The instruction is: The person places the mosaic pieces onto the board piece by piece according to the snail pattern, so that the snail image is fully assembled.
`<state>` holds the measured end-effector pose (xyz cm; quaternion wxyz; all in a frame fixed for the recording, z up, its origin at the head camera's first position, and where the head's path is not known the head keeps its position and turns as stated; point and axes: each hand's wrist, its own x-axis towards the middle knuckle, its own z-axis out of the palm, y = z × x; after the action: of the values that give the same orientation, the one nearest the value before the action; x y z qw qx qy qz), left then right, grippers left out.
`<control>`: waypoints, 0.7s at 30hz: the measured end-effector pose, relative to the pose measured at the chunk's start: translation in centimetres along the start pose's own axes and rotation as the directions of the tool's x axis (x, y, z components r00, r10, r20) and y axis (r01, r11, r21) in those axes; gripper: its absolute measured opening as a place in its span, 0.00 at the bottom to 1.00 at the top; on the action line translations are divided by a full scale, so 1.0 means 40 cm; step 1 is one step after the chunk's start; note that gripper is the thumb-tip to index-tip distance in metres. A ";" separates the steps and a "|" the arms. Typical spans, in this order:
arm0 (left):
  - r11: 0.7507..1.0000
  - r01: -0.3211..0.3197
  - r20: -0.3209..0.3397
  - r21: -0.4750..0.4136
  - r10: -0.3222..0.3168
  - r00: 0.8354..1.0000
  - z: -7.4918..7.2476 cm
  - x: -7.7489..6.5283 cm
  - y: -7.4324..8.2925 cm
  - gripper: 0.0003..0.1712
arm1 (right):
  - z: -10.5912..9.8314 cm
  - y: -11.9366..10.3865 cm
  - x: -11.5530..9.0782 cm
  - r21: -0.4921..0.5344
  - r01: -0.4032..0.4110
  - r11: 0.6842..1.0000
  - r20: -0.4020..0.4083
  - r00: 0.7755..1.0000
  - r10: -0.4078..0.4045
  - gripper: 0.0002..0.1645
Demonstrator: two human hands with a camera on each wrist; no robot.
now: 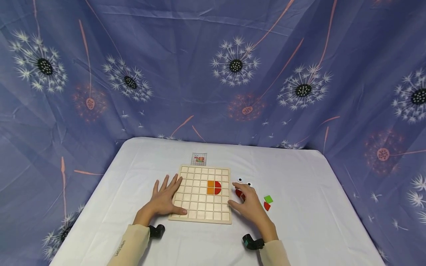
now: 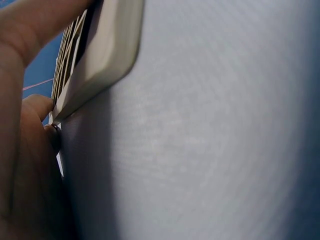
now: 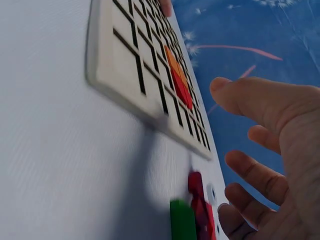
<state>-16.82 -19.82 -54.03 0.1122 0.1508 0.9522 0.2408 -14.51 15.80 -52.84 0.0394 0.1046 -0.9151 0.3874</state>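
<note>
A pale wooden grid board [image 1: 201,215] lies on the white table. Two orange squares [image 1: 210,187] fill cells right of its middle, with two rounded red pieces [image 1: 217,187] against their right side. My left hand [image 1: 163,201] rests spread along the board's left edge, thumb over the lower left corner. Just off the right edge, my right hand [image 1: 250,207] hovers with loosely bent fingers. Nothing shows between its thumb and fingers in the right wrist view. Dark red pieces [image 1: 238,193] lie partly hidden beneath that hand.
Two white eye pieces [image 1: 240,180] sit beyond my right hand. Right of it lie a green square [image 1: 268,199] and a red rounded piece [image 1: 267,206]. A small picture card [image 1: 199,159] with a colored figure lies behind the board. A blue dandelion-print curtain [image 1: 186,74] hangs behind the table.
</note>
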 end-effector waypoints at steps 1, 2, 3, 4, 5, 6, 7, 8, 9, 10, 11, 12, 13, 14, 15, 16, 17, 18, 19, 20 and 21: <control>1.000 0.001 0.000 0.003 -0.001 1.000 0.001 0.001 -0.001 0.81 | -0.006 0.004 -0.009 -0.004 -0.009 1.000 -0.009 1.000 0.009 0.39; 1.000 0.000 -0.002 0.005 0.000 1.000 0.002 0.001 -0.002 0.81 | -0.011 0.009 -0.017 -0.003 -0.018 1.000 -0.016 1.000 0.017 0.39; 1.000 -0.003 -0.006 0.004 0.003 1.000 0.005 0.002 -0.003 0.81 | -0.016 0.013 -0.026 -0.007 -0.028 1.000 -0.025 0.999 0.028 0.39; 1.000 -0.004 -0.008 0.003 0.004 1.000 0.006 0.002 -0.004 0.81 | -0.022 0.017 -0.033 -0.004 -0.034 0.999 -0.032 0.999 0.034 0.40; 1.000 -0.005 -0.009 0.001 0.005 1.000 0.006 0.003 -0.004 0.81 | -0.028 0.023 -0.040 -0.008 -0.051 0.999 -0.036 0.998 0.051 0.40; 1.000 -0.002 -0.006 0.003 0.002 1.000 0.006 0.003 -0.004 0.81 | -0.035 0.028 -0.047 -0.011 -0.061 0.998 -0.042 0.997 0.061 0.40; 1.000 -0.003 -0.006 0.000 0.003 1.000 0.006 0.004 -0.005 0.81 | -0.042 0.032 -0.053 -0.007 -0.076 0.997 -0.045 0.996 0.075 0.40; 1.000 -0.005 -0.009 -0.002 0.005 1.000 0.006 0.004 -0.005 0.81 | -0.049 0.036 -0.058 -0.004 -0.086 0.996 -0.051 0.995 0.085 0.40; 1.000 -0.003 -0.007 -0.004 0.003 1.000 0.006 0.005 -0.005 0.81 | -0.056 0.042 -0.061 -0.008 -0.093 0.996 -0.061 0.994 0.092 0.40; 1.000 -0.001 -0.005 -0.003 0.001 1.000 0.005 0.004 -0.005 0.81 | -0.063 0.048 -0.065 -0.013 -0.102 0.995 -0.070 0.992 0.101 0.40; 1.000 0.001 -0.003 0.000 -0.001 1.000 0.004 0.004 -0.004 0.81 | -0.069 0.054 -0.069 -0.020 -0.115 0.993 -0.078 0.991 0.113 0.39; 1.000 0.004 -0.002 0.001 -0.004 1.000 0.005 0.004 -0.004 0.81 | -0.075 0.060 -0.072 -0.029 -0.124 0.992 -0.084 0.989 0.121 0.39; 1.000 0.007 0.000 0.002 -0.007 1.000 0.005 0.003 -0.004 0.81 | -0.080 0.067 -0.076 -0.041 -0.139 0.989 -0.089 0.987 0.135 0.39; 1.000 0.009 0.003 0.003 -0.009 1.000 0.005 0.003 -0.004 0.81 | -0.084 0.073 -0.081 -0.052 -0.150 0.987 -0.095 0.985 0.145 0.39; 1.000 0.009 0.003 0.002 -0.009 1.000 0.005 0.003 -0.003 0.81 | -0.089 0.081 -0.085 -0.065 -0.158 0.985 -0.104 0.983 0.151 0.39; 1.000 0.004 0.001 -0.002 -0.004 1.000 0.004 0.002 -0.003 0.81 | -0.093 0.088 -0.090 -0.076 -0.163 0.984 -0.113 0.982 0.154 0.38; 1.000 0.003 0.002 -0.003 -0.003 1.000 0.003 0.002 -0.002 0.81 | -0.097 0.095 -0.094 -0.087 -0.169 0.982 -0.118 0.980 0.158 0.38; 1.000 0.002 0.001 -0.002 -0.002 1.000 0.003 0.002 -0.002 0.81 | -0.101 0.101 -0.098 -0.097 -0.171 0.981 -0.124 0.980 0.159 0.37; 1.000 0.000 0.000 -0.002 0.000 1.000 0.003 0.002 -0.001 0.81 | -0.104 0.106 -0.101 -0.103 -0.168 0.980 -0.131 0.979 0.154 0.36; 1.000 -0.005 -0.002 -0.005 0.005 1.000 0.003 0.001 -0.001 0.80 | -0.107 0.112 -0.104 -0.106 -0.166 0.980 -0.135 0.979 0.151 0.35; 1.000 -0.011 -0.008 -0.007 0.011 1.000 0.003 0.001 -0.001 0.81 | -0.109 0.117 -0.106 -0.113 -0.163 0.980 -0.136 0.980 0.147 0.34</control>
<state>-16.84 -19.79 -54.16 0.1076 0.1545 0.9510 0.2451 -11.47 22.78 -53.74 0.0738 0.0054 -0.9383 0.3378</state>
